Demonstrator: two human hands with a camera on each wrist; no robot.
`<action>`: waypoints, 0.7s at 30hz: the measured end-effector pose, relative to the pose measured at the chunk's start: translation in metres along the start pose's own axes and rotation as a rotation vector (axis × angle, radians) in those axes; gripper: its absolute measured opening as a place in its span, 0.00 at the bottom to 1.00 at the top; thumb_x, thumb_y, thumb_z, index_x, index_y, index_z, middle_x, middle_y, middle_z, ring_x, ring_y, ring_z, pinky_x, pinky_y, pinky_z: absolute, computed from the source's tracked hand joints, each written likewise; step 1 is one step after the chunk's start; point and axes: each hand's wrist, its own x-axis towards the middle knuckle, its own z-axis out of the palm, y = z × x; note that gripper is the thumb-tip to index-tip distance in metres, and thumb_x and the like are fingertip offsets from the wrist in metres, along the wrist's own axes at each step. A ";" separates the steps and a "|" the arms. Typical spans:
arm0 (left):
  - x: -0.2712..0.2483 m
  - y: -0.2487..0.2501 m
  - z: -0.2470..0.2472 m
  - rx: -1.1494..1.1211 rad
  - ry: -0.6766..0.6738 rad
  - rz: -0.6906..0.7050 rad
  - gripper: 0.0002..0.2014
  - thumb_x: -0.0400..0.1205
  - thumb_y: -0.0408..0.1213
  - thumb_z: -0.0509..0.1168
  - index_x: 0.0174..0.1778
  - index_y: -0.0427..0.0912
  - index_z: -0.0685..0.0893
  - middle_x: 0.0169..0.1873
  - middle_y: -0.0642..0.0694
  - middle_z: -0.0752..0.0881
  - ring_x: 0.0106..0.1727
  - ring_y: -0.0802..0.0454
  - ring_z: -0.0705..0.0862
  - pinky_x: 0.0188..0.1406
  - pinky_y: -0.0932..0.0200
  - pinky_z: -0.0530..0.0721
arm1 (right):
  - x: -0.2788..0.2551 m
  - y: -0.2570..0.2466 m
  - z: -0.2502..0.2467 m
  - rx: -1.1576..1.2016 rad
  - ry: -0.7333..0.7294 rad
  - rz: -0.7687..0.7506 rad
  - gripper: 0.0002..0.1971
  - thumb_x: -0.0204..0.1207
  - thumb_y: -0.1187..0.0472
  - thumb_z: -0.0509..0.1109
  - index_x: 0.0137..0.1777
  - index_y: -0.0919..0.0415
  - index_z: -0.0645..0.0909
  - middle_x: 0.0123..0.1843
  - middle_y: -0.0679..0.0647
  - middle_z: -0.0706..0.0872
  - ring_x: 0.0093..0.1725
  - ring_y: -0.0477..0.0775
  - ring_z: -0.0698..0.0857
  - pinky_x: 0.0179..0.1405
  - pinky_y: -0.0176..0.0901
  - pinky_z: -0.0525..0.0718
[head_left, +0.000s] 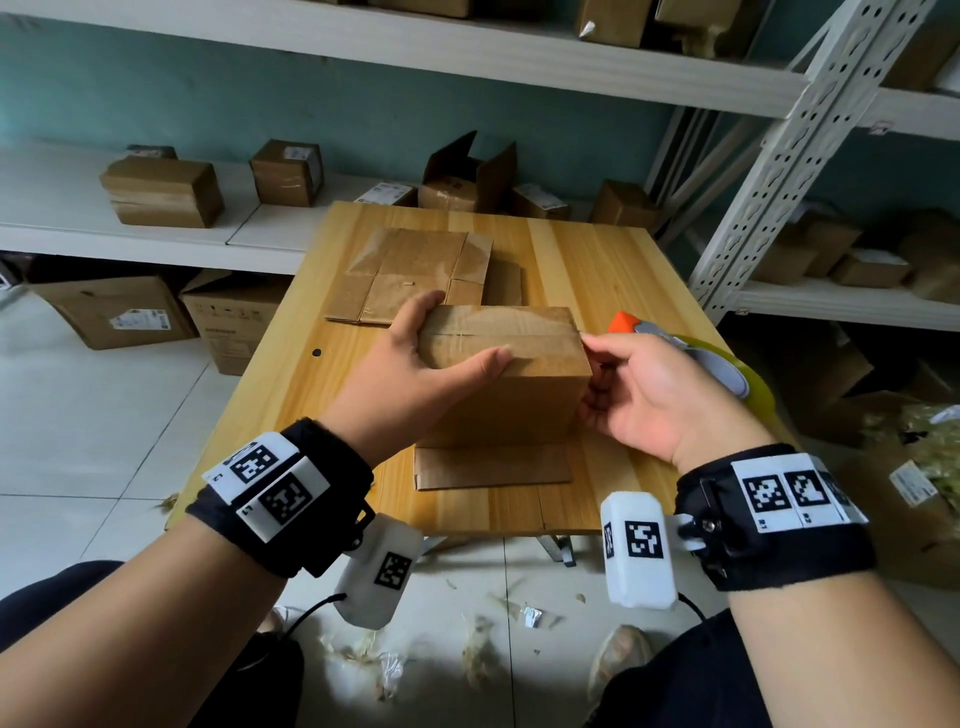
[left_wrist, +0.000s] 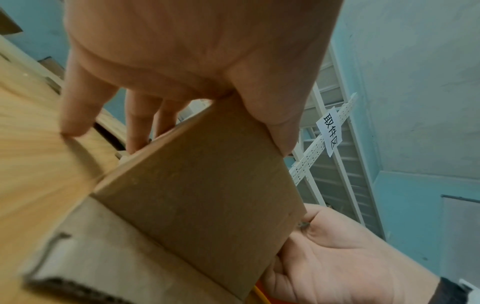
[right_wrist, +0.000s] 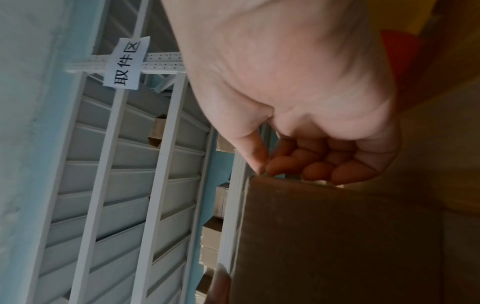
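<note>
While gripping brown cardboard box (head_left: 509, 395) with left hand (head_left: 415, 374), pinching its corner with right hand (head_left: 649, 400); taped top (head_left: 514, 325) seen from head only.

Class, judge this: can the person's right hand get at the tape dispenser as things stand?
Probably yes: the tape dispenser lies right behind the right hand, with nothing between them, though that hand is busy pinching the cardboard box.
</note>
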 end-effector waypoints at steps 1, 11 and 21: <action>0.000 -0.001 0.001 -0.008 0.012 -0.003 0.52 0.70 0.68 0.76 0.89 0.57 0.64 0.72 0.53 0.76 0.62 0.61 0.82 0.55 0.74 0.84 | -0.002 0.001 0.000 -0.002 -0.014 0.010 0.07 0.87 0.55 0.70 0.57 0.56 0.84 0.38 0.52 0.81 0.39 0.52 0.82 0.42 0.47 0.78; -0.007 0.001 0.007 -0.361 0.069 -0.113 0.41 0.63 0.60 0.83 0.69 0.44 0.81 0.58 0.53 0.92 0.54 0.61 0.92 0.52 0.64 0.91 | -0.016 0.012 0.006 0.009 0.017 0.027 0.14 0.85 0.43 0.71 0.50 0.53 0.87 0.36 0.53 0.86 0.38 0.52 0.82 0.38 0.45 0.77; 0.000 0.003 0.004 -0.605 0.263 0.052 0.34 0.68 0.58 0.85 0.61 0.39 0.87 0.54 0.43 0.94 0.58 0.44 0.93 0.59 0.43 0.91 | -0.015 0.002 -0.001 0.272 -0.030 -0.126 0.18 0.72 0.48 0.78 0.58 0.56 0.87 0.46 0.55 0.91 0.43 0.52 0.86 0.41 0.44 0.80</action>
